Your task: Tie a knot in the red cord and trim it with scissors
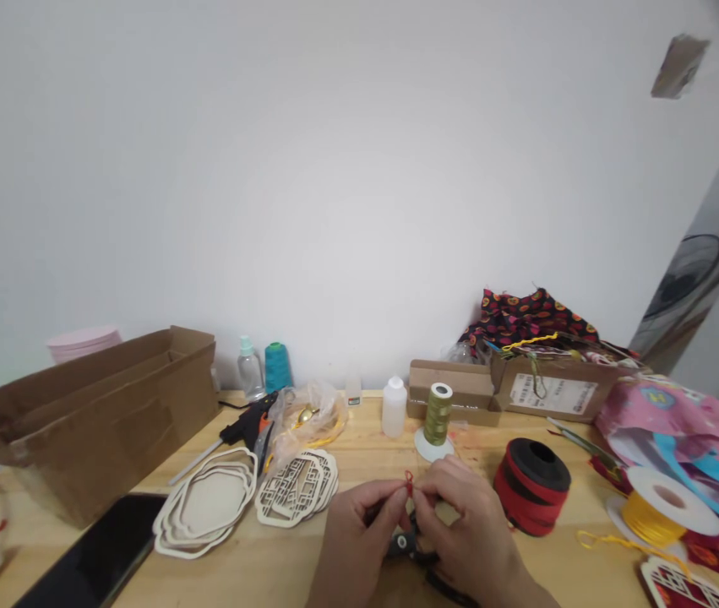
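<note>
Two hands meet at the lower centre of the frame, over the wooden table [359, 439]. The left hand [359, 528] and the right hand [460, 519] both pinch a small piece of red cord [408, 483] between their fingertips, so the cord sits right at the gap where thumbs and forefingers come together, upright and poking a little above them. Both hands are narrowed to a fine pinch; neither is nearer, since both touch it. Below the fingers lies a dark tool [405, 545], partly hidden, so I cannot tell what it is. Just beyond the hands stands a spool of olive thread [438, 415]; to the right, near the right hand, sits a red and black ribbon roll [531, 485]. Left of the hands lie laser-cut wooden pieces [299, 488] and a glue gun [250, 426].
</note>
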Available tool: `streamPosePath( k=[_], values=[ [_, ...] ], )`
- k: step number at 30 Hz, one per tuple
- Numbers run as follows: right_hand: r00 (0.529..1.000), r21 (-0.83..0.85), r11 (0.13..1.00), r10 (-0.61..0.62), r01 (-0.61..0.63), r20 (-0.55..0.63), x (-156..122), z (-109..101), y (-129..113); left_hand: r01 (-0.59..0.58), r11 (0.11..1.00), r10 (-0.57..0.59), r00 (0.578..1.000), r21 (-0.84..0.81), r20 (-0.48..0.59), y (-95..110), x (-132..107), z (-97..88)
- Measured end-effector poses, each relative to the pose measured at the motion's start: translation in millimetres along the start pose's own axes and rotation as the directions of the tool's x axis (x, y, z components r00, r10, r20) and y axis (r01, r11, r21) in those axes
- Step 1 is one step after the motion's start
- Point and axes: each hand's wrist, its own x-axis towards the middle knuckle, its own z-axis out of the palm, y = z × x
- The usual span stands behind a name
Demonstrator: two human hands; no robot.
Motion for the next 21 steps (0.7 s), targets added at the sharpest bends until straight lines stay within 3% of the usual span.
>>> streamPosePath(
  k=[6,12,17,21],
  values=[
    [0.999,0.057,0.998,-0.034,0.033,0.016,-0.5,-6.0,0.7,0.134,0.970,-0.128,0.991,-0.204,0.044,8.0,0.0,0.0],
    [0.982,0.005,0.984,-0.176,0.177,-0.073,-0.8,-13.8,4.9,0.154,0.919,-0.133,0.988,-0.364,0.081,3.9,2.6,-1.1],
    [0.957,-0.107,0.958,-0.277,0.267,-0.085,0.7,-15.2,0.8,0.151,0.900,-0.115,0.987,-0.409,0.111,0.1,2.0,-1.0],
    [0.970,-0.063,0.975,-0.220,0.215,-0.101,0.3,-13.7,-6.7,0.134,0.917,-0.112,0.990,-0.374,0.082,0.4,2.8,-1.8]
  ],
)
